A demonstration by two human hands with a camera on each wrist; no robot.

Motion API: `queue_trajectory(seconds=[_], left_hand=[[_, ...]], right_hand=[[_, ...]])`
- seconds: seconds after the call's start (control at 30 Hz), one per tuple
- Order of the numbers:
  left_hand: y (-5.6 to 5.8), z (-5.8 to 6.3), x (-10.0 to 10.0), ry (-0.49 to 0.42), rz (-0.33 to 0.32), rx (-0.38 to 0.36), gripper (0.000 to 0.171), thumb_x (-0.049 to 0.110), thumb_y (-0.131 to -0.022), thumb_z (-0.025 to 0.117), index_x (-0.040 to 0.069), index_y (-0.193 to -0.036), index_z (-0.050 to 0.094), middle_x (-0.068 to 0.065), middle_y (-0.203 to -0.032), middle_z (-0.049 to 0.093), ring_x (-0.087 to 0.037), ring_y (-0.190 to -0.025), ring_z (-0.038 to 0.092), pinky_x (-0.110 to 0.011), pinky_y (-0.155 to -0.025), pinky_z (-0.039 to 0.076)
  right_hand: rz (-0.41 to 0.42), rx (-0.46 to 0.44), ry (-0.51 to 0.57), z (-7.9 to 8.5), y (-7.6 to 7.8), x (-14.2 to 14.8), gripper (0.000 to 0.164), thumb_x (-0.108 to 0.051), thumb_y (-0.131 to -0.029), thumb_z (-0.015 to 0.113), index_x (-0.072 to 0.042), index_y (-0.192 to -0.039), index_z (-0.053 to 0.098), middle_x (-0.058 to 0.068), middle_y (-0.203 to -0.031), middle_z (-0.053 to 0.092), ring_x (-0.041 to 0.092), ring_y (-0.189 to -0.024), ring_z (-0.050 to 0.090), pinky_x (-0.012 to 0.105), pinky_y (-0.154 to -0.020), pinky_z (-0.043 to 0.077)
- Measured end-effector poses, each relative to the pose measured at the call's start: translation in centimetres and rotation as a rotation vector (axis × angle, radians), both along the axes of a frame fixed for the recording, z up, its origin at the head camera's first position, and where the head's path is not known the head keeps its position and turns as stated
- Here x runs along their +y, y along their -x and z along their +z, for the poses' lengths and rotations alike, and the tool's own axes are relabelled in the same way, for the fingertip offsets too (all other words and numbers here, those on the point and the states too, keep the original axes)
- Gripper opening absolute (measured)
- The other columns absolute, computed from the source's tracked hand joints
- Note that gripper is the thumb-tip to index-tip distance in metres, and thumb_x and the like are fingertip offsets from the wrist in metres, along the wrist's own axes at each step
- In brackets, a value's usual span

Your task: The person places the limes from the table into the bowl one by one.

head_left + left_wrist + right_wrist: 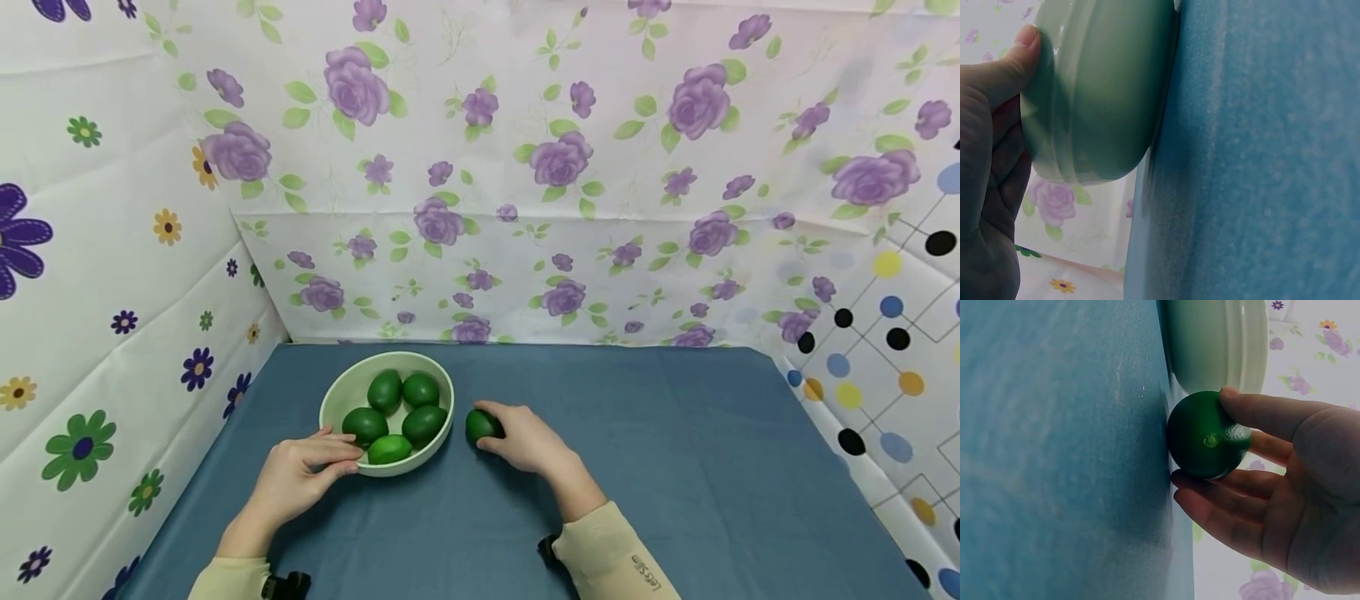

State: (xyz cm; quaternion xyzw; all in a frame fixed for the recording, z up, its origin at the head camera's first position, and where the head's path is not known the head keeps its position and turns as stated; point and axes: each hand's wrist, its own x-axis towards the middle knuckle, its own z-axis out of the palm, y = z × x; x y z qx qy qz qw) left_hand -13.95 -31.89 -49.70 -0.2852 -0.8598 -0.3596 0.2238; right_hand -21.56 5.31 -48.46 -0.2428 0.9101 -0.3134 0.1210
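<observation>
A pale green bowl [327, 406] stands on the table, holding several dark green avocados [386, 392] and one brighter green lime [390, 449]. My left hand [296, 475] grips the bowl's near-left rim; in the left wrist view its thumb [1025, 40] presses the rim. Just right of the bowl, my right hand [531, 440] holds another dark green avocado [482, 427] between thumb and fingers. In the right wrist view this avocado [1200, 434] shows its round stem end and rests at the table surface, close to the bowl [1210, 347].
Blue-grey cloth covers the table [675, 467]. A floral sheet [480, 183] hangs along the back edge. Patterned sheets also line the left side [112, 292] and the dotted right side [892, 375].
</observation>
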Motion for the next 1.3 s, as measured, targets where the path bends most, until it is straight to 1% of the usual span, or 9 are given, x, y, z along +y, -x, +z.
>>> queue_trajectory(seconds=[0.2, 0.43, 0.9, 1.13, 1.3], left_hand=[[-0.1, -0.2, 0.0, -0.005, -0.007, 0.001, 0.027, -0.001, -0.076, 0.094, 0.013, -0.099, 0.088, 0.006, -0.100, 0.082, -0.023, -0.098, 0.079, -0.019, -0.117, 0.044], [0.0, -0.3, 0.0, -0.012, -0.012, 0.010, 0.027, -0.001, -0.076, 0.094, 0.012, -0.099, 0.088, 0.005, -0.100, 0.082, -0.024, -0.098, 0.079, -0.019, -0.117, 0.044], [0.0, -0.3, 0.0, -0.014, -0.002, 0.016, 0.029, -0.001, -0.075, 0.095, 0.014, -0.099, 0.088, 0.006, -0.100, 0.082, -0.023, -0.098, 0.080, -0.017, -0.117, 0.044], [0.0, -0.3, 0.0, -0.012, -0.010, 0.031, 0.029, -0.002, -0.075, 0.095, 0.013, -0.098, 0.088, 0.004, -0.100, 0.082, -0.024, -0.097, 0.080, -0.017, -0.116, 0.044], [0.1, -0.4, 0.0, -0.016, -0.012, 0.027, 0.029, -0.002, -0.074, 0.095, 0.013, -0.099, 0.089, 0.004, -0.101, 0.082, -0.025, -0.096, 0.080, -0.018, -0.116, 0.045]], right_hand=[[0.005, -0.002, 0.013, 0.0, -0.2, 0.1, 0.060, -0.026, -0.104, 0.076, -0.015, -0.159, 0.054, 0.012, -0.145, 0.065, 0.031, -0.118, 0.067, 0.049, -0.091, 0.059], [0.008, 0.003, 0.021, 0.0, 0.0, 0.3, 0.060, -0.026, -0.103, 0.076, -0.015, -0.158, 0.055, 0.011, -0.145, 0.065, 0.029, -0.118, 0.067, 0.048, -0.090, 0.059], [0.003, -0.005, 0.043, 0.3, 0.2, 0.7, 0.060, -0.025, -0.103, 0.076, -0.015, -0.158, 0.055, 0.011, -0.146, 0.065, 0.028, -0.116, 0.068, 0.046, -0.088, 0.060], [-0.012, -0.016, 0.052, 0.3, 0.4, 1.0, 0.060, -0.026, -0.103, 0.076, -0.017, -0.159, 0.055, 0.010, -0.146, 0.065, 0.029, -0.116, 0.068, 0.047, -0.088, 0.060], [-0.027, -0.016, 0.073, 0.5, 0.6, 1.4, 0.060, -0.026, -0.104, 0.076, -0.017, -0.159, 0.054, 0.011, -0.144, 0.066, 0.028, -0.115, 0.068, 0.047, -0.088, 0.061]])
